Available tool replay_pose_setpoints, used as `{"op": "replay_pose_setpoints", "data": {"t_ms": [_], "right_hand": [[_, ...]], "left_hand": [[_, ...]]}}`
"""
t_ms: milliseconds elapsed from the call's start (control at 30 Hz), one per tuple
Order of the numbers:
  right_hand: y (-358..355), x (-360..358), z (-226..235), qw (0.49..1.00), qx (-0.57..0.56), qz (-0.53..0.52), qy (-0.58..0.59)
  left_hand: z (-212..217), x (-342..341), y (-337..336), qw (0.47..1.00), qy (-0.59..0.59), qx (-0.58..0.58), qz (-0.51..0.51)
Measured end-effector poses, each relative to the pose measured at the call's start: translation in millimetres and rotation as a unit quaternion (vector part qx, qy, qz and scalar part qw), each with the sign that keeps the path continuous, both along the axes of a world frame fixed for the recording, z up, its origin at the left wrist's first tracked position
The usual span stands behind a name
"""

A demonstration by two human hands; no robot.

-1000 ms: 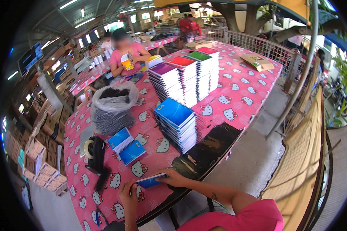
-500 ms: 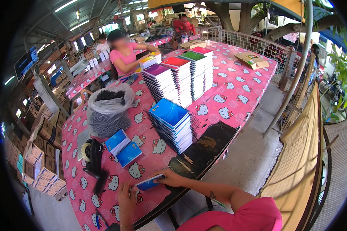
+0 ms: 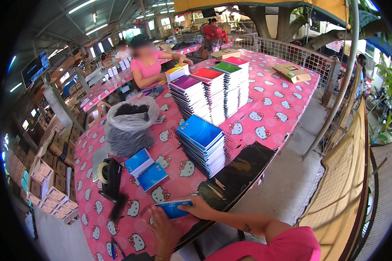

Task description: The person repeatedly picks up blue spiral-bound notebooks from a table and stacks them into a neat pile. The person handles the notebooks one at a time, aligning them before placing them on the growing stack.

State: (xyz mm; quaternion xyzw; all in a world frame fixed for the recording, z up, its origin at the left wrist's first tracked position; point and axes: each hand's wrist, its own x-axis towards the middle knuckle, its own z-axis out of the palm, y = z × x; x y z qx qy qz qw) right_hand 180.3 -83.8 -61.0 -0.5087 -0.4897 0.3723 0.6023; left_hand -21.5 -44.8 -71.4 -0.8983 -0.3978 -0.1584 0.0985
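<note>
Evidently the blue-covered notebook (image 3: 173, 209) sits low over the near side of the table (image 3: 185, 185), straight ahead of the person at 12 o'clock. The right hand (image 3: 198, 206) comes in at the book's 3 o'clock end, its grip clamped on that end with the thumb lying across the cover. The left hand (image 3: 162, 225) is at about 7 o'clock, fingers close by the near edge; whether its grip is closed on the book or only beside it, I cannot tell. Such a small notebook should be light, easily borne by one hand, with a cover stiffer than the pages yet likely to bow if pinched at one end alone. Its glossy face looks somewhat slippery, and loose leaves could fan or slide against each other, so the safest hold is across the full thickness, thumb above and fingers beneath, at both short ends. Whether its own edge carries a coil is too small to tell; the stack of blue spiral notebooks (image 3: 201, 148) at 1 o'clock shows dark wire along one side, which would probably dent or snag under a hard squeeze.
</note>
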Motion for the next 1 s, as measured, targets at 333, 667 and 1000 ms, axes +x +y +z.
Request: {"op": "replay_pose_setpoints", "data": {"t_ms": [333, 667, 1000], "right_hand": [[-1, 7, 26, 0.999, 0.003, 0.017, 0.027], [-3, 2, 25, 0.995, -0.050, 0.087, 0.025], [2, -5, 16, 0.994, -0.048, 0.086, 0.056]], "left_hand": [[1, 4, -16, 0.997, -0.034, -0.027, -0.057], [54, 21, 11, 0.997, -0.059, 0.036, 0.020], [67, 27, 21, 0.997, -0.024, 0.070, 0.010]]}}
